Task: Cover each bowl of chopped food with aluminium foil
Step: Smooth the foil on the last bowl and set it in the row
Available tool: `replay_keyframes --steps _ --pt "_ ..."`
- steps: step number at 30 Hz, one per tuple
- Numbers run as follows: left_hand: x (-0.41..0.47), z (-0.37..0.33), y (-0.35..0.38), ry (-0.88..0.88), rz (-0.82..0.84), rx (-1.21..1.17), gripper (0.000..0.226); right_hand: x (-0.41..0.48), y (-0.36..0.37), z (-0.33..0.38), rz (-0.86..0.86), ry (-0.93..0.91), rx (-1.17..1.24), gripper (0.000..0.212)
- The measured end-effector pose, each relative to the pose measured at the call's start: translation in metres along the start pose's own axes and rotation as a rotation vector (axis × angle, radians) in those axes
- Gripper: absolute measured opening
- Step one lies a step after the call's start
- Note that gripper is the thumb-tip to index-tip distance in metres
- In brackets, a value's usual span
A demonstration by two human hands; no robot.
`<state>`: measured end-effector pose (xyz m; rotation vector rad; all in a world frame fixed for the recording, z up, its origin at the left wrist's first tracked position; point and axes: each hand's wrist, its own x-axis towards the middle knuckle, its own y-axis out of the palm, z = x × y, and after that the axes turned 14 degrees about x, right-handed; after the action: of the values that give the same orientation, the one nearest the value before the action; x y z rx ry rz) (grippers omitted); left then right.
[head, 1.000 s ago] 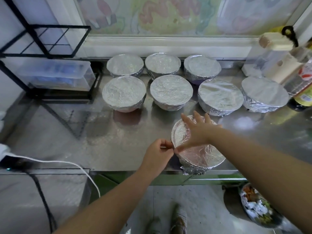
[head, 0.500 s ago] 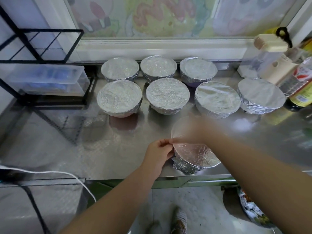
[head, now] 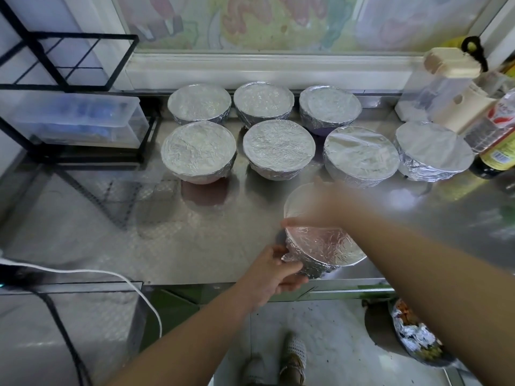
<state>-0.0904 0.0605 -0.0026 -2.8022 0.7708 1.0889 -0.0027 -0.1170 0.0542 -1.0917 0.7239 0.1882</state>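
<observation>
A foil-covered bowl (head: 323,246) stands near the front edge of the steel counter (head: 172,232). My left hand (head: 276,270) cups its lower left side, fingers curled against the crumpled foil skirt. My right hand (head: 320,207), blurred by motion, lies flat across the far part of the foil top, thumb at the left rim. Behind it stand several more bowls wrapped in foil, in two rows, among them one at the middle (head: 278,149) and one at far right (head: 432,150).
A black wire rack (head: 69,45) holding a clear plastic box (head: 78,121) stands at the left. Bottles and a clear dispenser (head: 451,87) crowd the right back corner. A white cable (head: 83,274) lies at the front left. On the floor, a bin with foil scraps (head: 418,335).
My left hand has slid from pinching the foil at the rim down to the bowl's lower side. My right hand stays on the foil top, moving and blurred.
</observation>
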Motion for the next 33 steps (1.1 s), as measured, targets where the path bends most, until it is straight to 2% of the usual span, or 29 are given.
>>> replay_keyframes --steps 3,10,18,25,28,33 --pt "0.005 0.006 0.002 -0.04 0.04 -0.148 0.051 0.001 0.001 -0.001 -0.004 -0.007 -0.003 0.177" --pt "0.006 0.008 0.001 -0.075 -0.004 -0.274 0.043 -0.001 0.001 -0.001 -0.004 -0.015 -0.004 0.178" --pt "0.01 0.001 -0.004 -0.144 -0.031 -0.318 0.017 -0.002 0.0 -0.001 -0.007 -0.018 0.007 0.176" --pt "0.015 -0.023 0.002 -0.184 -0.093 -0.242 0.011 -0.001 0.002 -0.001 -0.005 -0.01 -0.009 0.174" --pt "0.017 -0.035 0.003 -0.222 -0.067 -0.243 0.02 -0.008 0.0 0.0 0.002 -0.008 0.013 0.178" --pt "0.015 -0.05 -0.006 -0.343 -0.038 -0.316 0.014 -0.013 -0.002 0.002 0.015 -0.01 0.036 0.178"
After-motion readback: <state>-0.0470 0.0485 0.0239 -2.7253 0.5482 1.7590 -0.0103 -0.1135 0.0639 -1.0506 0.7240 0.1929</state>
